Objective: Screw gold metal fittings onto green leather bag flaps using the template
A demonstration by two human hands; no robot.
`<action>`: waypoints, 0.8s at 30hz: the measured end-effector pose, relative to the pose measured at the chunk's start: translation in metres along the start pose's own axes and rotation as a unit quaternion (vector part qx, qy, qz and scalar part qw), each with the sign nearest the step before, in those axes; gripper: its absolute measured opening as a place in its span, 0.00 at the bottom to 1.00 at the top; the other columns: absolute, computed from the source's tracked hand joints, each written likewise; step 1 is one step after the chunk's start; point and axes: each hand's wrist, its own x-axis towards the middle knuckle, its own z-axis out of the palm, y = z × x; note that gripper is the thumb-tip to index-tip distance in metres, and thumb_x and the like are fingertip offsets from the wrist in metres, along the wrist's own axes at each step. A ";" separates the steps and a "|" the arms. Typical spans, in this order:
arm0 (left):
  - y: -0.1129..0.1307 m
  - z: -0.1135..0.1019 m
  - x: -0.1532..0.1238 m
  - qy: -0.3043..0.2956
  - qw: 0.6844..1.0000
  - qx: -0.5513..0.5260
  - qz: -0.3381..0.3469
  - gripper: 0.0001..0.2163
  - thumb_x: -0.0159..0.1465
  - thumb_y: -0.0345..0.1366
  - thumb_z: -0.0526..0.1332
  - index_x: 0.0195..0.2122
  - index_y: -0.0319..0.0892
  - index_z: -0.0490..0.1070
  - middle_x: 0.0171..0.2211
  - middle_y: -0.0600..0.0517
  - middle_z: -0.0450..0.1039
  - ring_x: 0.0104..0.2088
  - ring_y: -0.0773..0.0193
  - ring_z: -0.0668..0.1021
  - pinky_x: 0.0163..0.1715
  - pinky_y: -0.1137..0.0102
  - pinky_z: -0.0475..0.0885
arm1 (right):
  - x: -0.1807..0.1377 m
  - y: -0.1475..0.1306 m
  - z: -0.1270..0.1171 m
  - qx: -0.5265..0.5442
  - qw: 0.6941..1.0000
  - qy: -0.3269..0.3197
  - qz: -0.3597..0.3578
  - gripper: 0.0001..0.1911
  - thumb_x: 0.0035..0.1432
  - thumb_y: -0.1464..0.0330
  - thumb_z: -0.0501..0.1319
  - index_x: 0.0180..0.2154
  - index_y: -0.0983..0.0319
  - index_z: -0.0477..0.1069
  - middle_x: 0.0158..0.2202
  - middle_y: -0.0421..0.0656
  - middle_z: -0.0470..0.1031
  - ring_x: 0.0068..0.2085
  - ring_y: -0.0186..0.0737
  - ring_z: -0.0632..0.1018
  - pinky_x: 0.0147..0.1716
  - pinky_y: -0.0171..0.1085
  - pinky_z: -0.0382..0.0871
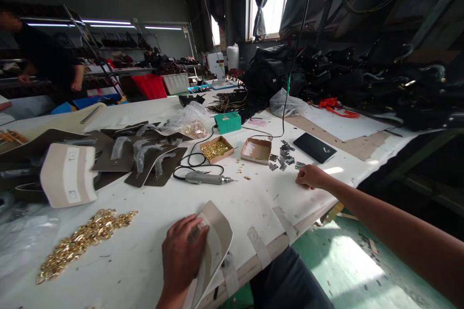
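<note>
My left hand [184,246] is wrapped over a curved beige panel [213,231] with a pale strip, tilted up near the table's front edge. My right hand [311,177] rests on the white tabletop with its fingers curled closed; whatever is in them, if anything, is hidden. Just left of it lie several small grey metal plates [286,157]. A grey electric screwdriver [206,178] lies beyond the beige panel, its bit pointing right. Behind it sits a cardboard box of small brass-coloured pieces [216,148], beside an open cardboard box [255,150].
Dark panels [154,166] with plastic-wrapped parts and another beige panel [68,174] lie at left, above a pile of gold hardware [85,236]. A green box [227,122] and a black notebook [314,147] lie farther back. A person [49,58] stands at far left.
</note>
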 end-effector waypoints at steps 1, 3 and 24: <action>-0.001 0.000 0.000 0.004 1.000 0.002 0.003 0.12 0.63 0.47 0.64 0.42 0.50 0.80 0.50 0.51 0.81 0.52 0.49 0.77 0.54 0.56 0.69 | -0.001 -0.001 0.000 0.000 1.000 0.001 -0.002 0.04 0.50 0.71 0.67 0.25 0.62 0.74 0.20 0.41 0.76 0.22 0.36 0.76 0.23 0.31 0.69; -0.002 0.000 0.000 0.009 1.000 0.005 0.010 0.11 0.63 0.47 0.64 0.42 0.50 0.80 0.49 0.51 0.81 0.51 0.49 0.78 0.54 0.56 0.70 | -0.004 -0.004 0.002 0.001 1.000 0.010 -0.008 0.05 0.47 0.73 0.67 0.22 0.62 0.73 0.18 0.41 0.75 0.21 0.36 0.75 0.23 0.32 0.68; -0.011 0.005 -0.004 0.009 1.000 0.001 -0.013 0.14 0.62 0.51 0.65 0.43 0.51 0.81 0.50 0.50 0.81 0.52 0.47 0.79 0.52 0.52 0.75 | 0.049 -0.113 0.024 0.181 0.964 0.115 -0.160 0.18 0.61 0.68 0.59 0.51 0.64 0.76 0.34 0.45 0.82 0.35 0.39 0.83 0.32 0.32 0.72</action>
